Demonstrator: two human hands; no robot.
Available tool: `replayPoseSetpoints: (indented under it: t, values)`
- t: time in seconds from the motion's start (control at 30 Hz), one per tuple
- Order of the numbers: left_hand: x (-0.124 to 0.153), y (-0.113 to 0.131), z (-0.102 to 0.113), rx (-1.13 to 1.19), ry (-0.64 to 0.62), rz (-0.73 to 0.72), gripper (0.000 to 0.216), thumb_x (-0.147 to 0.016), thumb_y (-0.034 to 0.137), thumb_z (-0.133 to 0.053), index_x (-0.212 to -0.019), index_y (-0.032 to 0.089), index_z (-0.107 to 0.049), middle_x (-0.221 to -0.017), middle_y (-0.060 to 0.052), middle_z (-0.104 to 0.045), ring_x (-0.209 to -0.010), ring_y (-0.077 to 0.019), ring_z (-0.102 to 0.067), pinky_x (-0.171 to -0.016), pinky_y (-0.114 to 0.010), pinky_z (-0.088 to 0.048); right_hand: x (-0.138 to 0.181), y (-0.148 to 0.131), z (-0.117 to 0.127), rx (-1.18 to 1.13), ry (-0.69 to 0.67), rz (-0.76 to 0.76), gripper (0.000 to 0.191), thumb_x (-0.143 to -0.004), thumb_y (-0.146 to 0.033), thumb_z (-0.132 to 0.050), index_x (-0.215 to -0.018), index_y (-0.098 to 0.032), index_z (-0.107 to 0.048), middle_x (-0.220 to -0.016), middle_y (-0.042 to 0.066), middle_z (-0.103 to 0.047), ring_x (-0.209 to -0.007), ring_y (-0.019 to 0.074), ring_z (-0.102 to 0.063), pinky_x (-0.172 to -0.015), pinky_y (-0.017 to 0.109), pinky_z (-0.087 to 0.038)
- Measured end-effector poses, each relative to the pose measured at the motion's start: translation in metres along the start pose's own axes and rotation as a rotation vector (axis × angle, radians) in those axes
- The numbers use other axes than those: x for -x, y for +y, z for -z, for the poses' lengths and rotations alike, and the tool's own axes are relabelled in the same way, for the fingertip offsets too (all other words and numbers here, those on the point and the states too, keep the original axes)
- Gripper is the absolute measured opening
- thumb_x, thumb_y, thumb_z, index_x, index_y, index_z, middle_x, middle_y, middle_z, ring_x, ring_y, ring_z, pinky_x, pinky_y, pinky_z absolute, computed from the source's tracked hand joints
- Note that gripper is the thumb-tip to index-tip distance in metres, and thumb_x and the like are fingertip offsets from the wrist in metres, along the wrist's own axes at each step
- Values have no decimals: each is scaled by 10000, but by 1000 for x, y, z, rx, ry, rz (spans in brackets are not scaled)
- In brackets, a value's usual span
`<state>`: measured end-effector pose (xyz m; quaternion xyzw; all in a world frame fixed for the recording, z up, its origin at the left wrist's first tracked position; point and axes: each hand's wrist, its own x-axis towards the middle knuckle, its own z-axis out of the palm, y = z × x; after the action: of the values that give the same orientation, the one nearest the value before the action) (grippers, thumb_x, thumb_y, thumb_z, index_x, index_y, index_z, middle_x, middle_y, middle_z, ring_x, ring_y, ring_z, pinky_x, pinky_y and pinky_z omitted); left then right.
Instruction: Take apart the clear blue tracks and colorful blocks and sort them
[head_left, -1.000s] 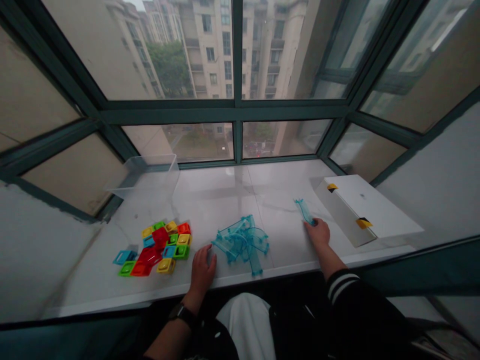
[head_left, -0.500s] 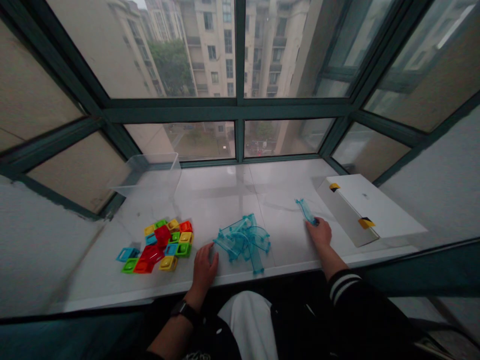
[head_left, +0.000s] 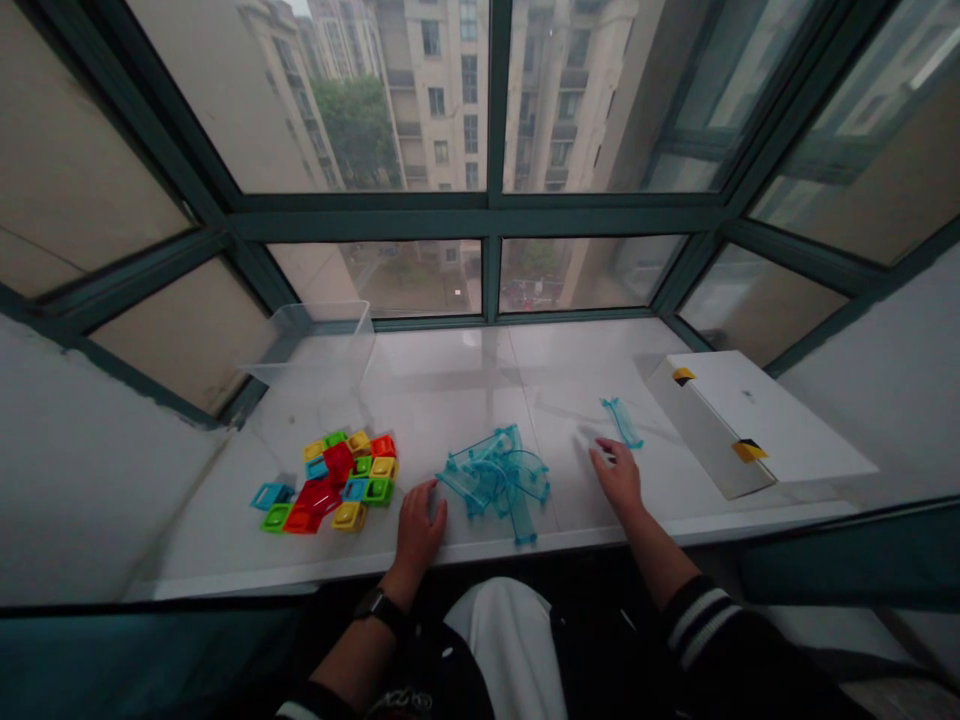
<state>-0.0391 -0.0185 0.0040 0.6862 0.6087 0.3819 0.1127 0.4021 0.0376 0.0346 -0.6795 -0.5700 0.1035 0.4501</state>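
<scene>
A heap of clear blue plastic track pieces (head_left: pixel 495 472) lies on the white sill (head_left: pixel 480 380) between my hands. My left hand (head_left: pixel 420 522) rests at the heap's left side, fingers loosely apart and holding nothing. One single blue track piece (head_left: pixel 622 423) lies by itself to the right of the heap. My right hand (head_left: pixel 618 474) is just below and left of that piece, apart from it, with its fingers parted and nothing in them.
Left of my left hand lies a cluster of red, yellow, green and blue building blocks (head_left: pixel 345 490). Behind them stands a clear plastic bin (head_left: pixel 315 345). A white box (head_left: pixel 765 420) with yellow-and-black tabs sits at the right. Green-framed windows enclose the sill.
My right hand has let go of the single track piece and moved left, away from it. The piece stays on the sill. My left hand keeps its place; the view has shifted slightly.
</scene>
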Motion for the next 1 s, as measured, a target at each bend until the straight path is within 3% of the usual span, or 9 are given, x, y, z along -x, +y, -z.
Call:
replayPoseSetpoints:
  t: [0.13,0.27,0.4,0.5,0.77,1.0]
  values:
    - [0,2,2,15,-15,20,359,-975,349,-544,-1299,203,-599,-1251,-132,-687,-1201,-308,-639,-1079,-550,-519,17,-60,-19,-91,-344,202,320,-959,-452,-617,-1164,-224,-712,-1113,99,-715,-1013,259,-662,-851,401,-561]
    - [-1,4,3,28,-23,30,352,-971,343,-543,-1293,215,-602,-1253,-129,-687,-1202,-310,-639,-1080,-561,-516,28,-106,-33,-86,-483,335,296,-947,-371,-683,-1218,-253,-707,-1072,75,-729,-1025,262,-662,-962,445,-530]
    - [0,5,3,30,-18,19,359,-975,342,-539,-1305,214,-599,-1257,-130,-687,-1213,-303,-634,-1087,-550,-513,32,-124,-46,-45,-583,401,369,-936,-277,-698,-1305,-279,-693,-1107,70,-722,-1052,256,-656,-985,436,-526]
    - [0,5,3,30,-20,16,366,-979,347,-536,-1312,205,-593,-1269,-135,-682,-1219,-301,-631,-1089,-540,-513,32,-125,-54,-21,-659,492,377,-911,-167,-686,-1263,-291,-735,-1170,76,-713,-1089,258,-656,-993,428,-528]
    - [-2,7,5,64,6,58,362,-971,364,-534,-1288,200,-596,-1270,-134,-678,-1228,-301,-626,-1093,-541,-508,37,-129,-59,-82,-652,432,252,-918,-116,-668,-1086,-266,-782,-1053,59,-734,-1025,246,-685,-955,417,-546]
    - [-21,48,22,121,24,23,356,-1005,391,-546,-1315,221,-581,-1307,-128,-654,-1271,-295,-596,-1136,-529,-471,43,-138,-59,-317,-565,239,144,-941,-234,-666,-1037,-261,-771,-969,36,-712,-890,204,-683,-828,356,-568]
